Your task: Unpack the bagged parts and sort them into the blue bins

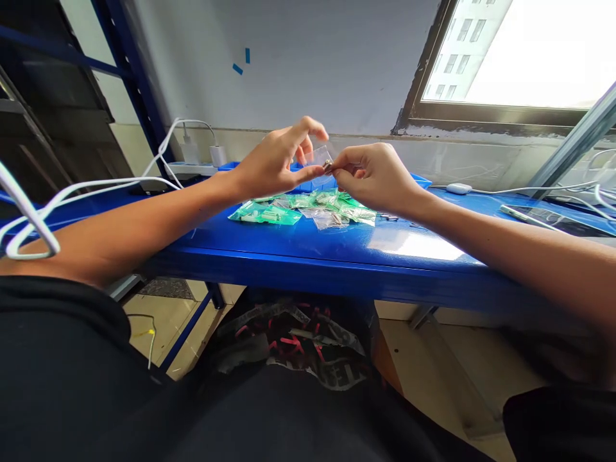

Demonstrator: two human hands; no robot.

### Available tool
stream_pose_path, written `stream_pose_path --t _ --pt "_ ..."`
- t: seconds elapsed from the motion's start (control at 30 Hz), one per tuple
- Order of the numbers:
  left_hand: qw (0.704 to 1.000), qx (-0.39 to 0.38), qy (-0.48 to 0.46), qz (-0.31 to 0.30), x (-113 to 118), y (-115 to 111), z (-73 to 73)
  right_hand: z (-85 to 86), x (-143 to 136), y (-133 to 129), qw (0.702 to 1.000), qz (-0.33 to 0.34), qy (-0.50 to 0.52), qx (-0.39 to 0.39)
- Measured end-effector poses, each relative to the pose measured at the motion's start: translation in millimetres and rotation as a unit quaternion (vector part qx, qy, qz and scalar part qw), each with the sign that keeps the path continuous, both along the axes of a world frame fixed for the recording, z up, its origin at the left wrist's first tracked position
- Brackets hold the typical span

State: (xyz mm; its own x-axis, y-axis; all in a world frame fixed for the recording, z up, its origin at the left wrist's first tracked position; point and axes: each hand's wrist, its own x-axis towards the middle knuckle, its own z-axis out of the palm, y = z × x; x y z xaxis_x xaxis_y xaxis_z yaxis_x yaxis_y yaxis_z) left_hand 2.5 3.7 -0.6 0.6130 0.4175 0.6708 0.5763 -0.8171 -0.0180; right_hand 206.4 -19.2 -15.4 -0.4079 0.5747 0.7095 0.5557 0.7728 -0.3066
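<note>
Pinching clear plastic bag, glossy blue tabletop

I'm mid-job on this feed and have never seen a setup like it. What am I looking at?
There is no robot, just a person's bare hands, seen from a camera worn on the head, facing forward and down. The right hand pinches a small piece, too small to identify. The left hand meets it, thumb close to the piece, with a small clear bag between the hands. Below, green packets and clear packets lie on a blue table.
</note>
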Motion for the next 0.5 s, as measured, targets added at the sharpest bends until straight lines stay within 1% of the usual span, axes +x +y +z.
stream_pose_path --t 0.07,0.17,0.23,0.3,0.4,0.5 --pt "1.000 -0.013 0.009 -0.010 0.7 -0.9 -2.4 -0.1 0.0 -2.6 1.000 -0.011 -0.024 0.015" --pt "1.000 0.006 0.013 -0.016 4.9 -9.0 -4.9 -1.3 0.2 -3.3 0.998 -0.026 -0.045 0.037" --pt "0.999 0.032 0.012 -0.016 6.7 -13.6 -2.9 -2.2 0.2 -2.9 0.997 -0.035 -0.050 0.052" --pt "0.998 0.060 -0.006 -0.003 4.5 -12.9 2.8 -2.7 0.0 -3.0 0.996 -0.042 -0.055 0.058" --pt "0.993 0.097 -0.047 0.051 -9.7 -0.2 15.8 -3.2 -0.2 -4.3 0.995 -0.046 -0.069 0.055" --pt "0.983 0.135 -0.072 0.106 -34.0 20.9 27.9 -4.4 -0.2 -4.8 0.993 -0.044 -0.097 0.056"
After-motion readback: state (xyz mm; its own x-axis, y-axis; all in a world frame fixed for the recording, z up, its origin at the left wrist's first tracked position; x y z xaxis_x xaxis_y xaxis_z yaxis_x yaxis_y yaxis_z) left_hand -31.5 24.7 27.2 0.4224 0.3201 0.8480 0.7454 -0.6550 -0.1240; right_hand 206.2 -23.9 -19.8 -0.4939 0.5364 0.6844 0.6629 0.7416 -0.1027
